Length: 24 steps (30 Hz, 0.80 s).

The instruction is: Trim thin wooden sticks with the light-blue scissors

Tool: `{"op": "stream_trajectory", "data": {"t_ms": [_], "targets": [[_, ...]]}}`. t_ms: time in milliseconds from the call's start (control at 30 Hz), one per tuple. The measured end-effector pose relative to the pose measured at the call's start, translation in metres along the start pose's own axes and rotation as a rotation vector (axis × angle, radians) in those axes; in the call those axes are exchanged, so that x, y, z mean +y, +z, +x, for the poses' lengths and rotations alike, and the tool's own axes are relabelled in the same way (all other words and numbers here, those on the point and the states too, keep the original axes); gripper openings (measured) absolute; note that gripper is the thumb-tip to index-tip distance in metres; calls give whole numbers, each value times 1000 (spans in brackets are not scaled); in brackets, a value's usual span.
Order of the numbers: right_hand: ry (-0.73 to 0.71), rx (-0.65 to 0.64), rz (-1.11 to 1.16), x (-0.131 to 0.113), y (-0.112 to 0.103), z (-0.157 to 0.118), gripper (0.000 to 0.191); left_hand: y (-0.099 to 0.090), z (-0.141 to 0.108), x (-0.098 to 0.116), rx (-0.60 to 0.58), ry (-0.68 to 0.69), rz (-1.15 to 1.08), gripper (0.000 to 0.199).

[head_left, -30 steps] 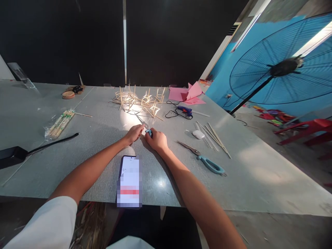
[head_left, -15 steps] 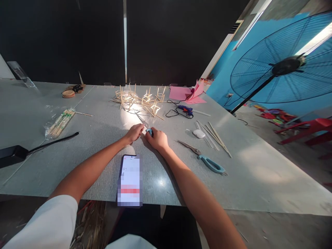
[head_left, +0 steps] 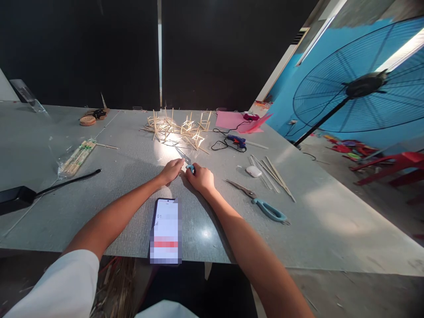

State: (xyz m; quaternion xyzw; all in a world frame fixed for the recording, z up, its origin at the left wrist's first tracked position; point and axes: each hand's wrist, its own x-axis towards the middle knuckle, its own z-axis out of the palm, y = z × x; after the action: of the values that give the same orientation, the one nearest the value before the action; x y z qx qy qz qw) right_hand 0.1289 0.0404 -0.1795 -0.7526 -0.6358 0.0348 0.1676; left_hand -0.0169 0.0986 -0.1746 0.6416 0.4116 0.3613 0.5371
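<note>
My right hand (head_left: 201, 177) is closed around the blue handle of a pair of scissors (head_left: 183, 154), whose grey blades point away and to the left. Close beside it, my left hand (head_left: 172, 171) is pinched by the pivot of the scissors; what lies between its fingers is too small or hidden to make out. Just beyond the blade tips stand frames of thin wooden sticks (head_left: 187, 126), partly in bright light. Nearer to me, a phone (head_left: 166, 229) lies face up between my forearms.
To the right lie blue-handled shears (head_left: 270, 209), a white case (head_left: 253, 171), loose sticks (head_left: 280, 177) and a blue glue gun (head_left: 237, 141). Pink paper (head_left: 232, 120) sits behind them. At left are a bag of sticks (head_left: 78, 159) and a black cable (head_left: 69, 181). A large fan (head_left: 366, 85) stands beyond the table.
The upright pink paper flap has swung down to the right, showing more of the dark red item beside it. My hands and the scissors stay almost in place.
</note>
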Motion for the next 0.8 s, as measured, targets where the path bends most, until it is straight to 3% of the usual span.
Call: {"op": "stream_trajectory", "data": {"t_ms": [467,800], "targets": [[107,64,44,5,0,3,45,-1,2,-3,-7,22,-11,53],[8,40,62,3,1,1,38,-6,2,0,-88,-65,-55,48]]}}
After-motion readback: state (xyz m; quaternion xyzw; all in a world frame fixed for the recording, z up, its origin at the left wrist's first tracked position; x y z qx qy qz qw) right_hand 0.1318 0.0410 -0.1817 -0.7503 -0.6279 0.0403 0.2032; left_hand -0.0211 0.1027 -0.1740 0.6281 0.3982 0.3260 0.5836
